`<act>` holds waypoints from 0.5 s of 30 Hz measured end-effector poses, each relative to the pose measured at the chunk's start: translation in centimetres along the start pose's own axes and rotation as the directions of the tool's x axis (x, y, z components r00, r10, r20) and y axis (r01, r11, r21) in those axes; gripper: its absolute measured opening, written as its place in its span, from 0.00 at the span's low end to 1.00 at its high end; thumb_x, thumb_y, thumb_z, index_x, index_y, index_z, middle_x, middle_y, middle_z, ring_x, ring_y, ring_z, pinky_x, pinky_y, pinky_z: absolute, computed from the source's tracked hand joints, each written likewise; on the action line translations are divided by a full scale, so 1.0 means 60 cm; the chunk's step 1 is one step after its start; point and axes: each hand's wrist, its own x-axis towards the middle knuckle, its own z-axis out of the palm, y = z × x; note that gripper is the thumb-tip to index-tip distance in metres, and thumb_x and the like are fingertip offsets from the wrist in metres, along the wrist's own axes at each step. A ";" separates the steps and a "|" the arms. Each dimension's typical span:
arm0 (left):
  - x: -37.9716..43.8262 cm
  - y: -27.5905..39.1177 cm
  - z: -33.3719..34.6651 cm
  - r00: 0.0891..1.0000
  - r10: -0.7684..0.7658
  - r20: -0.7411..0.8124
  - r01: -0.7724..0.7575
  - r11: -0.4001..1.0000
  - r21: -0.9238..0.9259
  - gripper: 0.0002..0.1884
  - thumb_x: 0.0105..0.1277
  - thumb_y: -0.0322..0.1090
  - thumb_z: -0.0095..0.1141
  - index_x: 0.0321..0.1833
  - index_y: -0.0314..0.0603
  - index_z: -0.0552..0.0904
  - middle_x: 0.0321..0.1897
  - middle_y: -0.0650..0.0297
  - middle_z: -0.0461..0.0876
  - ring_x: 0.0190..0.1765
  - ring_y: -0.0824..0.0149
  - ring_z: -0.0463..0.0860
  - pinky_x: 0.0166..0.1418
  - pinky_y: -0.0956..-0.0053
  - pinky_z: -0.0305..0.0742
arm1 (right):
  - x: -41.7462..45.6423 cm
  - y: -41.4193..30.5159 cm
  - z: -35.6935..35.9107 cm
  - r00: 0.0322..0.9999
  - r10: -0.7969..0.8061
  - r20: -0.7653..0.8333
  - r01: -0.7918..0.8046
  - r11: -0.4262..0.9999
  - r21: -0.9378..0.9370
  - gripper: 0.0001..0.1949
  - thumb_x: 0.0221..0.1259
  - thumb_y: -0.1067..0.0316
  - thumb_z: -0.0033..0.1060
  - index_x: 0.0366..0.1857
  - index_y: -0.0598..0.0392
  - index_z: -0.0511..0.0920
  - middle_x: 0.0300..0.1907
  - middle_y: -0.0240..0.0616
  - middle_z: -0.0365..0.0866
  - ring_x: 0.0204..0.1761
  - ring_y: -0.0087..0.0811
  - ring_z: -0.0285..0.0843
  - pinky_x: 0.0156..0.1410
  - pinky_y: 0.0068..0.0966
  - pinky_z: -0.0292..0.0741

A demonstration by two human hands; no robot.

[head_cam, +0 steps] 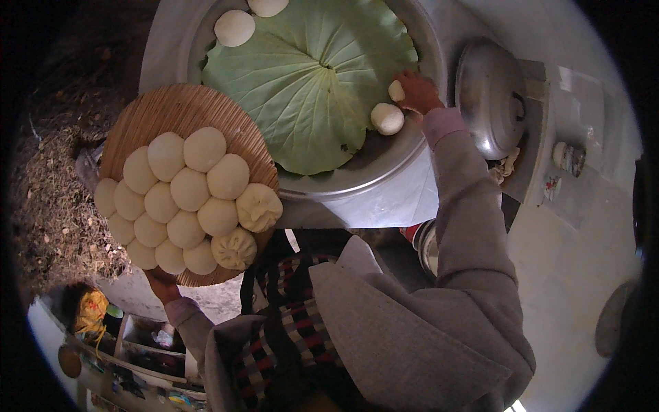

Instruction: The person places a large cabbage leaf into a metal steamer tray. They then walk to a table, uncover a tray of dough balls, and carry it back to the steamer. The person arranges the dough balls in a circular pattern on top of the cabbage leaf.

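My left hand (163,287) grips the near edge of a round tray of bound stalks (175,105) from below, its fingers mostly hidden. Several round white buns (189,190) crowd the tray, and two at its right side show pleated tops, one being a pleated bun (259,208). With my right hand (419,92) I hold a dough bun (396,91), partly covered by my fingers, at the right edge of a large green lotus leaf (309,103). The leaf lines a wide metal pan (329,191). Another bun (387,119) sits just below my right hand, and two more (235,28) are at the upper left.
A domed metal lid (489,98) with a dark handle leans right of the pan. A jar (569,158) is on the pale surface farther right. Dry straw-like litter (67,221) covers the ground at left. Shelves with a yellow bag (91,311) are at lower left.
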 end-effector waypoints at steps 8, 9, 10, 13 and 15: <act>-0.010 -0.002 0.018 0.996 -0.008 0.086 0.017 0.994 -0.106 0.25 0.69 0.51 0.47 0.63 0.45 0.71 0.59 0.60 0.74 0.60 0.59 0.75 0.62 0.62 0.71 | 0.007 0.005 0.023 0.998 0.055 -0.015 -0.055 0.998 -0.036 0.31 0.37 0.66 0.73 0.53 0.47 0.70 0.51 0.41 0.70 0.56 0.46 0.70 0.53 0.44 0.76; -0.009 -0.002 0.013 0.997 -0.010 0.078 0.018 0.994 -0.105 0.24 0.69 0.51 0.47 0.63 0.45 0.71 0.59 0.60 0.74 0.60 0.59 0.75 0.63 0.61 0.71 | 0.009 0.006 0.025 0.999 0.046 -0.017 -0.047 0.997 -0.058 0.31 0.38 0.66 0.73 0.53 0.46 0.70 0.51 0.40 0.70 0.56 0.46 0.70 0.53 0.44 0.76; -0.007 -0.002 0.009 0.997 -0.013 0.070 0.020 0.994 -0.105 0.24 0.69 0.51 0.46 0.63 0.45 0.71 0.59 0.60 0.74 0.59 0.59 0.75 0.63 0.61 0.71 | 0.012 0.009 0.031 0.999 0.038 -0.018 -0.039 0.996 -0.080 0.31 0.38 0.66 0.73 0.53 0.45 0.70 0.51 0.39 0.70 0.56 0.45 0.70 0.53 0.44 0.76; -0.001 -0.003 0.004 0.999 -0.003 0.040 0.007 0.995 -0.096 0.24 0.70 0.51 0.45 0.62 0.45 0.71 0.59 0.61 0.75 0.59 0.59 0.75 0.63 0.61 0.70 | 0.009 0.019 0.037 0.998 0.006 -0.055 -0.009 0.998 -0.059 0.30 0.39 0.65 0.72 0.53 0.44 0.70 0.51 0.38 0.70 0.56 0.45 0.70 0.53 0.45 0.76; 0.001 -0.005 0.001 0.999 0.014 0.050 -0.009 0.996 -0.088 0.24 0.70 0.51 0.44 0.62 0.45 0.71 0.58 0.61 0.75 0.59 0.58 0.75 0.63 0.61 0.70 | 0.009 0.018 0.035 0.999 0.004 -0.049 -0.006 0.999 -0.047 0.30 0.39 0.65 0.72 0.53 0.43 0.70 0.52 0.37 0.70 0.56 0.44 0.70 0.53 0.45 0.76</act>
